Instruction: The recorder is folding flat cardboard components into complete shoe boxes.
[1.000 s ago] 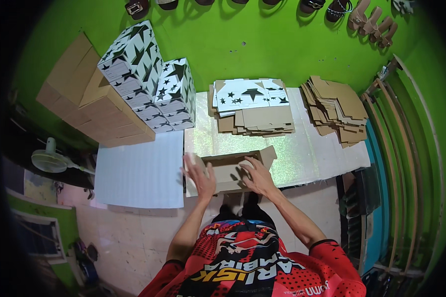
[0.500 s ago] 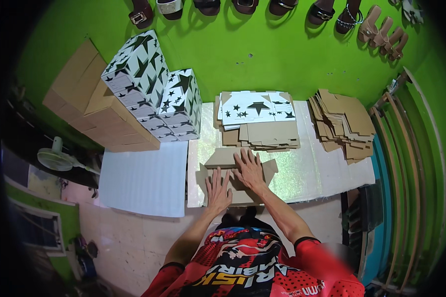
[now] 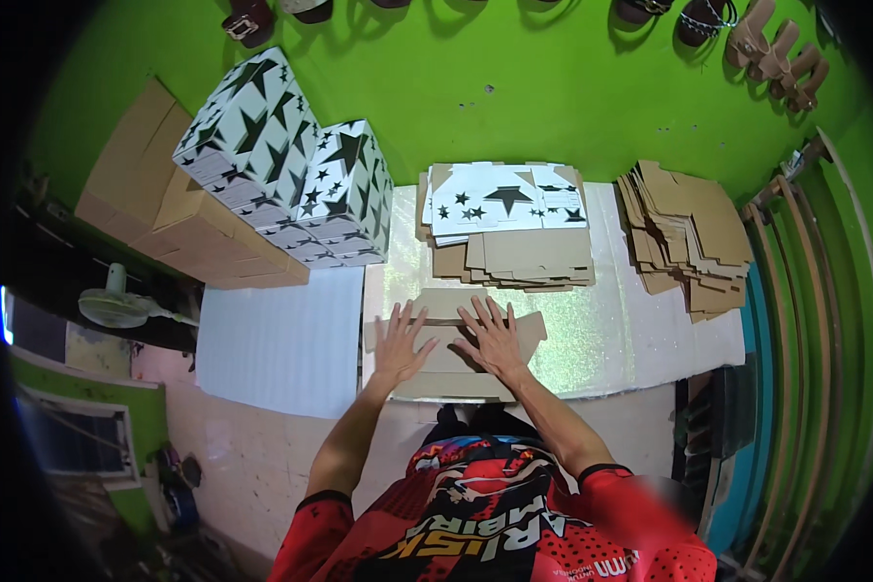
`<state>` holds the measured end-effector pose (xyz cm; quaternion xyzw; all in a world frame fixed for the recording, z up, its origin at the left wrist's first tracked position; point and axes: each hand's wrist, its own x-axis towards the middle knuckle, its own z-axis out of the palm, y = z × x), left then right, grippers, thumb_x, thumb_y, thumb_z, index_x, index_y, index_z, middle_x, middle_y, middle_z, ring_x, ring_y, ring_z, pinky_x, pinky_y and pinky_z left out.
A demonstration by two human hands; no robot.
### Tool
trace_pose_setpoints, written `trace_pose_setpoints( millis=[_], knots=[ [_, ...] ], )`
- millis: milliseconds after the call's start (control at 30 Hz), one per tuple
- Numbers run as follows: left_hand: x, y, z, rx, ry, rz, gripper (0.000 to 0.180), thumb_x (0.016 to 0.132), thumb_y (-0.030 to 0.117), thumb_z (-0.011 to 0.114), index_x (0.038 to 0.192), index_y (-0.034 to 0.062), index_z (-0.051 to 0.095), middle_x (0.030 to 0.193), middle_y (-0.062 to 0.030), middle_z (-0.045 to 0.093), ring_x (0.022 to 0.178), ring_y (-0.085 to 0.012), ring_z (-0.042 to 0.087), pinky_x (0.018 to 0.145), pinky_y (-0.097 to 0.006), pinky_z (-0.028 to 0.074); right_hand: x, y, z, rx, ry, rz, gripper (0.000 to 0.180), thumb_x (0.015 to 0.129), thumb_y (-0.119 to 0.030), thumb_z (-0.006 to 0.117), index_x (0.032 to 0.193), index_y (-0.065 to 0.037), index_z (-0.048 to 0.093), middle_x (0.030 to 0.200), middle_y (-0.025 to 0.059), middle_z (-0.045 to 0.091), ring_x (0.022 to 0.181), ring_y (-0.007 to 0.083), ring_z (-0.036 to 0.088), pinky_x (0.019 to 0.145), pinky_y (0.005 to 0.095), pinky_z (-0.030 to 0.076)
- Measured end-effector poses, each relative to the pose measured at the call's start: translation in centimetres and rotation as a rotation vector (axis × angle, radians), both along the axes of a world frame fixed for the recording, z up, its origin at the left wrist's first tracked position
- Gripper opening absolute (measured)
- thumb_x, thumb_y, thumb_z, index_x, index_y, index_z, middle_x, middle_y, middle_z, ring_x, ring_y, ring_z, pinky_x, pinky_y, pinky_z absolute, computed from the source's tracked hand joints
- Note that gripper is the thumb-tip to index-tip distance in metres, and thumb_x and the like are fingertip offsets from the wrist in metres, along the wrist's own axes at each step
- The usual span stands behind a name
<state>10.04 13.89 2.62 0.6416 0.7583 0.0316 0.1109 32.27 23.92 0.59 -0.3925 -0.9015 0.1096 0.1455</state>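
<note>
A brown cardboard box blank lies on the table in front of me, largely flattened, its flaps spreading to the sides and toward the far edge. My left hand rests on its left part with the fingers spread. On the right part lies my right hand, palm down, fingers also apart. Neither hand grips anything. Just beyond the blank is a stack of flat box blanks, topped by a white sheet of card with black stars.
Folded white boxes with black stars and plain brown boxes are piled at the left, behind a white foam-like sheet. More flat cardboard lies at the right. Sandals hang on the green wall; a fan stands far left.
My left hand has moved left and slightly away from me, its fingers spreading wider. The blank's left side now lies flatter and further out. My right hand stays nearly in place.
</note>
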Motion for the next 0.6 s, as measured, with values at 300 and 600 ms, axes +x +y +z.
trace_pose_setpoints(
  millis=[300, 600],
  knots=[
    [0.9, -1.5, 0.0, -0.015, -0.068, 0.003, 0.092, 0.096, 0.069, 0.058, 0.168, 0.0193, 0.03, 0.177, -0.0117, 0.016, 0.164, -0.0346, 0.007, 0.128, -0.065, 0.001, 4.1, -0.2, 4.4, -0.158, -0.027, 0.158, 0.094, 0.087, -0.081, 0.059, 0.16, -0.022, 0.049, 0.174, 0.0171, 0.025, 0.161, 0.0435, 0.017, 0.126, 0.0688, 0.003],
    [0.1, -2.9, -1.8, 0.128, -0.176, -0.057, 0.111, 0.085, 0.067, 0.074, 0.169, 0.0138, 0.025, 0.177, -0.018, 0.01, 0.163, -0.0417, 0.004, 0.127, -0.066, 0.006, 6.6, 1.3, 0.5, -0.146, -0.028, 0.096, 0.099, 0.085, -0.085, 0.058, 0.162, -0.025, 0.044, 0.175, 0.0161, 0.021, 0.16, 0.043, 0.02, 0.128, 0.0645, 0.014]
  ],
)
